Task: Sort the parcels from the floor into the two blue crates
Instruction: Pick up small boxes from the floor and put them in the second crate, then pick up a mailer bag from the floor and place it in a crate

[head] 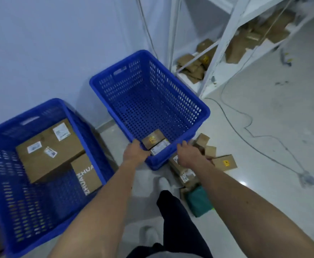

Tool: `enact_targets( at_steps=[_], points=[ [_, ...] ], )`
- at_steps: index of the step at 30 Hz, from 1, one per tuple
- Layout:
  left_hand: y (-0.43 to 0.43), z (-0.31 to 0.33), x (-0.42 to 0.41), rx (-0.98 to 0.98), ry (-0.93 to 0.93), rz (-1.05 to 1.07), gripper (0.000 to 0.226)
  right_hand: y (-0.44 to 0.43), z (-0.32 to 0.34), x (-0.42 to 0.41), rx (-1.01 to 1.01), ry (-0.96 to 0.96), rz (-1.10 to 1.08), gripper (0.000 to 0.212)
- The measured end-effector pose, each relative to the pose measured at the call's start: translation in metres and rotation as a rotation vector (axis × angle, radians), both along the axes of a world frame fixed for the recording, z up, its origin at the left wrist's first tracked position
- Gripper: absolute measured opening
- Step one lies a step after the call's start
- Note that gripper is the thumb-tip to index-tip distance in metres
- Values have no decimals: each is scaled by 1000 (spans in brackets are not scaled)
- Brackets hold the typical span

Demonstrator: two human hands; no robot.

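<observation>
While I lean over the two blue crates, my left hand (135,152) lies on the near rim of the right-hand crate (199,116), with its fingers going over the edge and out of sight, so I cannot tell whether they clamp the rim or only rest there. My right hand (188,155) sits just outside the same crate's near corner, fingers stretched forward and loosely apart, their tips at the rim, holding nothing. Inside that crate, tucked in the near corner between my hands, a small brown box (153,139) with a yellow mark lies beside a white-labelled parcel (160,146); they touch. The left-hand crate (1,164) stands just beside it against the wall and holds a big carton (46,155) with three white labels and, against its near edge, a printed carton (86,175). More parcels lie on the floor to my right: a box with a yellow sticker (225,162), two smaller boxes (206,146) behind it, flat packets (183,173) partly under my right forearm, and a green bag (199,201) nearer my feet. A white shelf rack (225,40) beyond the crates carries loose brown packets, and a thin cable (232,120) trails across the pale floor.
</observation>
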State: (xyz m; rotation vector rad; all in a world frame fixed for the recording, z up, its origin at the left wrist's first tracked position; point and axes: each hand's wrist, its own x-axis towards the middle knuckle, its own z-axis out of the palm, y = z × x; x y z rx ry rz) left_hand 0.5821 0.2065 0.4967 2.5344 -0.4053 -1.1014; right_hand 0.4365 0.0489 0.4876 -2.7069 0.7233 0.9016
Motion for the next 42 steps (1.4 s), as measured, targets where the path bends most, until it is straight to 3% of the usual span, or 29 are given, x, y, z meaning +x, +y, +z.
enact_targets(
  at_steps=[5, 13, 23, 31, 42],
  points=[
    [48, -5, -56, 42, -17, -151, 45, 66, -9, -89, -18, 53, 24, 52],
    [94, -16, -159, 188, 87, -449, 66, 120, 10, -210, 90, 106, -206, 46],
    [92, -62, -249, 207, 160, -476, 54, 116, -20, -315, 168, 144, -448, 48],
    [30, -158, -319, 204, 214, -358, 47, 49, -139, -383, 272, 202, -512, 44],
    [-35, -416, -397, 279, 196, -307, 36, -45, -397, -428, 257, 170, -520, 44]
  ],
)
